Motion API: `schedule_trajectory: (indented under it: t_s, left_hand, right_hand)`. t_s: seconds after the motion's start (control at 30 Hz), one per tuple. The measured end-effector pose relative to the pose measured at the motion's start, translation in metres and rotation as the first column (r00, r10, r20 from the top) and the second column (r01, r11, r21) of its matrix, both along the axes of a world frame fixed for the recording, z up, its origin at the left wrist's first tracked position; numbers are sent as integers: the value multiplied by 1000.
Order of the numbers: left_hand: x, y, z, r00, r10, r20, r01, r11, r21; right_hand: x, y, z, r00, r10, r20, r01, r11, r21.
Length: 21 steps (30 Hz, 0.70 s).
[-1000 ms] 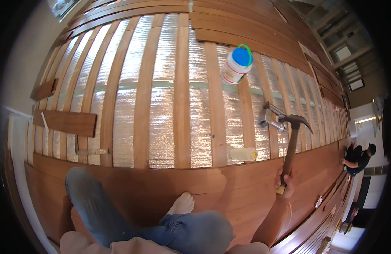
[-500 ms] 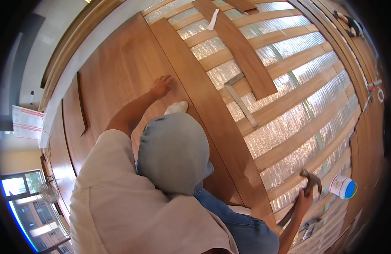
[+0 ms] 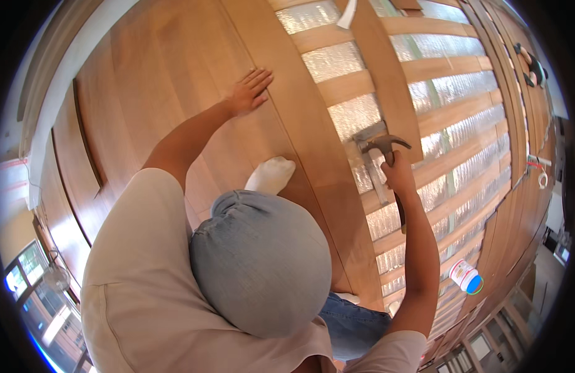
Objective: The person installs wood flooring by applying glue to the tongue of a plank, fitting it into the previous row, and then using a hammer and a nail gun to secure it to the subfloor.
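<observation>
My left hand (image 3: 251,93) lies flat with fingers spread on the laid wooden floorboards (image 3: 169,68), close to the seam of the outermost board (image 3: 300,115). In my right hand (image 3: 399,173) is a claw hammer (image 3: 383,143), gripped close under its head with the handle hanging down past my wrist. The hammer head overlaps the view of an L-shaped metal square (image 3: 372,171); I cannot tell if they touch. Beside the square, a loose plank (image 3: 387,81) rests across the wooden battens (image 3: 433,117).
Silver foil sheeting (image 3: 337,62) shows between the battens. A white tub with a blue lid (image 3: 465,276) stands at the right. Near the top lies a white strip (image 3: 347,15). My socked foot (image 3: 272,175) and denim-covered knee (image 3: 262,261) are on the boards. Dark clutter (image 3: 533,68) sits far right.
My right hand has carried the hammer up and left from near the tub to the metal square. My left hand has shifted forward and its fingers have spread. The view has moved too.
</observation>
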<state>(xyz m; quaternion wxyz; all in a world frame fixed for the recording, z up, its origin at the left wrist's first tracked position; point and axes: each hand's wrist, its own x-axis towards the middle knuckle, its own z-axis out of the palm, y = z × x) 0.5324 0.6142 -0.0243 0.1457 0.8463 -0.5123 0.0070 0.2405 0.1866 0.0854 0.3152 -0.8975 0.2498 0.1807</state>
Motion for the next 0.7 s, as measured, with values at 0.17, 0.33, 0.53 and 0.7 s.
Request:
schedule_trajectory:
  t_s: [0.17,0.33,0.53,0.7]
  left_hand:
    - [-4,4,4,1000,14,-15,-14,1000,-3]
    - [-3,3,-6,999,42,0,-42,999,31]
    - [-5,3,-4,998,27,-52,-25,999,35]
    - [-5,6,9,999,40,-21,-38,994,105]
  right_hand:
    - [58,28,-57,1000,17,-24,-18,998,-58]
    - [83,30,-52,960,92,-263,-110,993,-54]
    - [85,35,-67,973,195,-123,-206,975,-86]
    - [87,21,-86,995,93,-47,-100,979,-178]
